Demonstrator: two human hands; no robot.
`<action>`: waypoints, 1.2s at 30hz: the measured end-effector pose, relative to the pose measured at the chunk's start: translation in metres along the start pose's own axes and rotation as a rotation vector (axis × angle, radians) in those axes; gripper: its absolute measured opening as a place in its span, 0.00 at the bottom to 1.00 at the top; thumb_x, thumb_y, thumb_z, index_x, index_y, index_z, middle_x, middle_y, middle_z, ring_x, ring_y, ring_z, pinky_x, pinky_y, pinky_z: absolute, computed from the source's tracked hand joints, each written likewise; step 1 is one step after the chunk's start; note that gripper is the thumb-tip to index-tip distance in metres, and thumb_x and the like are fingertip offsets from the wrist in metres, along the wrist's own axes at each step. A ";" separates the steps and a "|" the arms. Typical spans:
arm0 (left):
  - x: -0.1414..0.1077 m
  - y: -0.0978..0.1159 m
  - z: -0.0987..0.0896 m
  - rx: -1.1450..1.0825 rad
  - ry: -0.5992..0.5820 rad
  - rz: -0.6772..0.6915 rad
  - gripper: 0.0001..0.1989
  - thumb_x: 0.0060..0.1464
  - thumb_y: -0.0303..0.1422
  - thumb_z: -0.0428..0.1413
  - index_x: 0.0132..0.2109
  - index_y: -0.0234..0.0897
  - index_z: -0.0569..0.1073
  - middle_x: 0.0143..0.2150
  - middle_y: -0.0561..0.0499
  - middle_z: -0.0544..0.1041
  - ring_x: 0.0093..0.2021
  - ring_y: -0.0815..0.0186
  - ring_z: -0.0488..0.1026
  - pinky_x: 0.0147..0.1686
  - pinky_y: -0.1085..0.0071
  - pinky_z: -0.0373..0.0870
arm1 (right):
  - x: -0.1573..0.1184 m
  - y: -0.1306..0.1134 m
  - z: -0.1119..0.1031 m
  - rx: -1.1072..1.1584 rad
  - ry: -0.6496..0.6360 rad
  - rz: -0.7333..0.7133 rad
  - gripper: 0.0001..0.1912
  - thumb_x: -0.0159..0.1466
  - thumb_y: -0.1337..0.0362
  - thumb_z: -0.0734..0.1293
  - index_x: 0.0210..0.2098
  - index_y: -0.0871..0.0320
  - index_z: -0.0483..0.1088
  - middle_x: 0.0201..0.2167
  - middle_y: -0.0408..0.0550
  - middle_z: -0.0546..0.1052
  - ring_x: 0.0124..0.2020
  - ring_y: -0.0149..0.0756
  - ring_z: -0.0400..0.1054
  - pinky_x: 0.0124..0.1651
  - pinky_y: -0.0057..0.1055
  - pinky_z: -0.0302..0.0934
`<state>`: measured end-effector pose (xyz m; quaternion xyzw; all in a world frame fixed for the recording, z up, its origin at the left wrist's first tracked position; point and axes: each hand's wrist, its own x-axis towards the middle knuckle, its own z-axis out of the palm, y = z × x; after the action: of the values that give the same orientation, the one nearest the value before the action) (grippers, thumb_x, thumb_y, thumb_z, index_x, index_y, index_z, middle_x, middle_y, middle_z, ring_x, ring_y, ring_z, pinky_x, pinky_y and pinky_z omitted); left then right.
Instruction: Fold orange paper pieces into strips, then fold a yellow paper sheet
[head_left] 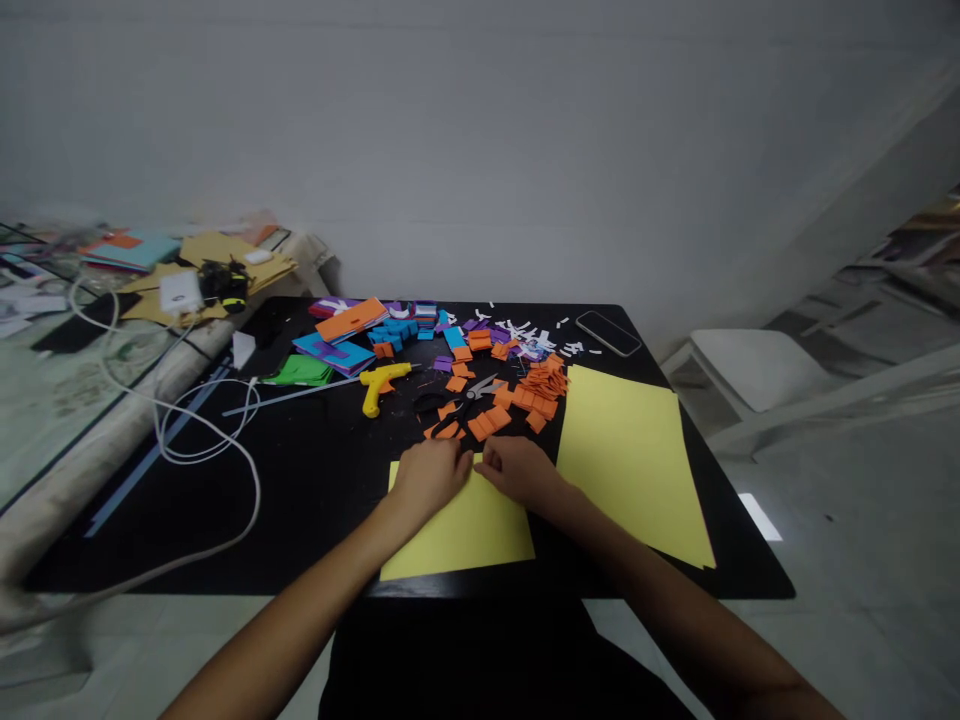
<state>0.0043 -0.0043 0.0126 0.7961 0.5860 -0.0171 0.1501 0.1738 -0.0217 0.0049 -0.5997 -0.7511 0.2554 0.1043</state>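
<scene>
A yellow sheet of paper [457,545] lies at the table's front edge. My left hand [431,470] rests on its far edge with the fingers curled in. Close beside it, my right hand [521,468] is closed at the same edge, thumb and fingers pinched together at the paper. The fingertips of both hands are partly hidden. Just beyond my hands lie a pair of scissors or pliers [474,393] with an open jaw and several small orange paper pieces [491,420].
A larger stack of yellow sheets [630,460] lies on the right, a phone [608,333] behind it. A yellow glue gun [380,385], folded green paper [300,371], blue pieces [394,332] and white scraps occupy the back. A white cable [255,480] loops across the left; a white stool [739,368] stands right.
</scene>
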 end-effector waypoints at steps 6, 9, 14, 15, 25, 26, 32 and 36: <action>0.000 -0.005 -0.003 0.038 -0.023 -0.039 0.23 0.67 0.45 0.47 0.40 0.37 0.82 0.38 0.37 0.83 0.40 0.48 0.81 0.38 0.60 0.73 | 0.003 0.006 -0.001 0.049 0.007 0.029 0.07 0.64 0.65 0.72 0.29 0.59 0.73 0.28 0.43 0.78 0.29 0.31 0.69 0.32 0.26 0.52; -0.005 -0.018 -0.008 0.025 -0.019 -0.038 0.23 0.67 0.45 0.48 0.38 0.37 0.82 0.36 0.38 0.83 0.39 0.48 0.81 0.38 0.61 0.73 | 0.005 0.007 -0.001 0.056 0.006 0.033 0.08 0.63 0.65 0.73 0.28 0.58 0.73 0.27 0.42 0.78 0.29 0.31 0.69 0.32 0.26 0.53; -0.011 -0.043 -0.015 0.008 -0.036 -0.069 0.21 0.66 0.45 0.49 0.36 0.39 0.82 0.35 0.39 0.82 0.39 0.48 0.81 0.36 0.62 0.71 | 0.005 0.008 -0.001 0.064 0.008 0.023 0.07 0.62 0.65 0.73 0.29 0.58 0.74 0.27 0.43 0.78 0.30 0.31 0.70 0.33 0.26 0.55; -0.013 -0.048 -0.016 0.010 -0.039 -0.078 0.22 0.66 0.45 0.49 0.35 0.39 0.82 0.35 0.39 0.82 0.40 0.48 0.81 0.36 0.62 0.70 | 0.005 0.008 -0.001 0.066 0.009 0.023 0.07 0.62 0.65 0.74 0.29 0.59 0.74 0.28 0.43 0.79 0.30 0.31 0.70 0.33 0.26 0.55; -0.023 -0.087 -0.023 -0.011 -0.108 -0.153 0.24 0.66 0.48 0.47 0.33 0.39 0.79 0.34 0.42 0.81 0.40 0.51 0.79 0.31 0.67 0.60 | 0.006 0.013 0.002 0.121 0.013 0.013 0.07 0.61 0.67 0.74 0.29 0.59 0.74 0.28 0.44 0.79 0.29 0.31 0.70 0.32 0.25 0.54; -0.024 -0.090 -0.023 -0.011 -0.114 -0.154 0.23 0.66 0.48 0.47 0.33 0.39 0.78 0.34 0.42 0.81 0.40 0.51 0.79 0.31 0.67 0.59 | 0.006 0.013 0.003 0.124 0.016 0.012 0.07 0.61 0.67 0.74 0.28 0.59 0.74 0.27 0.44 0.79 0.29 0.31 0.70 0.32 0.25 0.54; -0.027 -0.107 -0.024 -0.055 -0.140 -0.182 0.24 0.65 0.49 0.47 0.32 0.39 0.77 0.32 0.44 0.80 0.36 0.54 0.77 0.31 0.68 0.56 | 0.006 0.013 0.004 0.137 0.023 0.004 0.07 0.61 0.67 0.74 0.28 0.59 0.73 0.27 0.44 0.78 0.29 0.31 0.69 0.32 0.26 0.54; -0.026 -0.115 -0.023 -0.096 -0.145 -0.165 0.24 0.65 0.49 0.48 0.29 0.38 0.76 0.29 0.45 0.79 0.31 0.57 0.76 0.30 0.68 0.57 | 0.005 0.014 0.004 0.147 0.034 -0.005 0.08 0.61 0.68 0.74 0.27 0.59 0.73 0.26 0.43 0.77 0.28 0.31 0.68 0.32 0.26 0.54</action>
<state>-0.1155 0.0083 0.0148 0.7336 0.6374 -0.0592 0.2281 0.1826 -0.0161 -0.0067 -0.5928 -0.7301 0.2994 0.1612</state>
